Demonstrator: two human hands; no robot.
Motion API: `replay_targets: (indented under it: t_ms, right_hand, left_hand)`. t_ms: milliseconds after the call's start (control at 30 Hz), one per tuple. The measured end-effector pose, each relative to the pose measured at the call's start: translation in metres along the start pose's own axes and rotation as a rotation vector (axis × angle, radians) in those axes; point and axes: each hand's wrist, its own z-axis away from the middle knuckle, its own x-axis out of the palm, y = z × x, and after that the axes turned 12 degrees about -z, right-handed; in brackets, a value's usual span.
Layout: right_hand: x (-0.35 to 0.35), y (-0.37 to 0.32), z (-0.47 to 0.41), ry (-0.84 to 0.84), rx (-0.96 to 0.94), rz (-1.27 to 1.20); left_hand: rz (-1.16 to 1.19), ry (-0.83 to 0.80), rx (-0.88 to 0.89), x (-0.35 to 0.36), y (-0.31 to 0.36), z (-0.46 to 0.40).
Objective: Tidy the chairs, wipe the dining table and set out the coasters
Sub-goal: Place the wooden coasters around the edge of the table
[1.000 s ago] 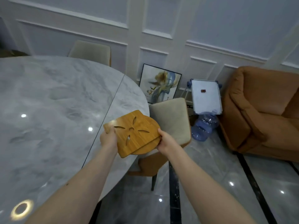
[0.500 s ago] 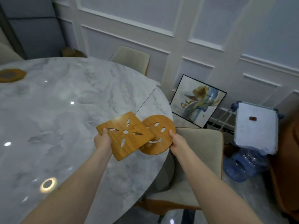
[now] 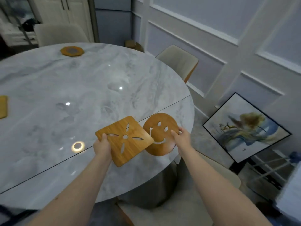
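Left hand (image 3: 102, 146) pinches the square coaster (image 3: 125, 141) at its left edge, thumb on top, held above the marble table (image 3: 81, 88). Right hand (image 3: 182, 136) pinches the round smiley coaster (image 3: 160, 133) at its right rim; its left edge tucks under the square one. 2 more coasters lie on the table: octagonal coaster (image 3: 72, 51) far side, another coaster (image 3: 3, 106) at the left. Chair (image 3: 178, 60) tucked at the right rim.

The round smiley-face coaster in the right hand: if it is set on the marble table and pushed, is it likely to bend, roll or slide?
The round smiley-face coaster looks like rigid wood, so it probably stays flat. Held only at its edge by the right hand, it seems light. Laid flat it should not roll, though it may slide on the glossy marble table.
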Motion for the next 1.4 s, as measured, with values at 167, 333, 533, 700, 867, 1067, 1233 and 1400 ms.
replay_targets:
  t_ms: [167, 333, 533, 700, 867, 1067, 1233, 1400]
  right_hand:
    - [0.005, 0.014, -0.03, -0.172, 0.176, 0.098]
    - [0.028, 0.022, -0.051, -0.315, 0.215, 0.226]
    - [0.057, 0.032, -0.078, -0.429, 0.048, 0.547]
    - [0.077, 0.045, -0.088, -0.461, -0.108, 0.764]
    - [0.094, 0.058, -0.065, -0.374, -0.303, 0.728]
    - [0.092, 0.083, -0.031, -0.674, -0.234, 1.172]
    - [0.089, 0.09, -0.032, -0.741, -0.253, 1.243]
    - [0.085, 0.093, -0.035, -0.761, -0.292, 1.242]
  left_hand:
    - [0.069, 0.109, -0.045, -0.014, -0.018, 0.001]
    - [0.131, 0.152, -0.052, -0.014, -0.022, -0.002]
    - [0.145, 0.189, -0.063, -0.009, -0.029, -0.015]
    - [0.154, 0.209, -0.073, -0.015, -0.034, -0.025]
    - [0.172, 0.225, -0.102, -0.022, -0.04, -0.03]
    - [0.209, 0.227, -0.137, -0.023, -0.036, -0.027]
    - [0.206, 0.245, -0.158, -0.028, -0.038, -0.03]
    - [0.222, 0.241, -0.149, -0.026, -0.037, -0.029]
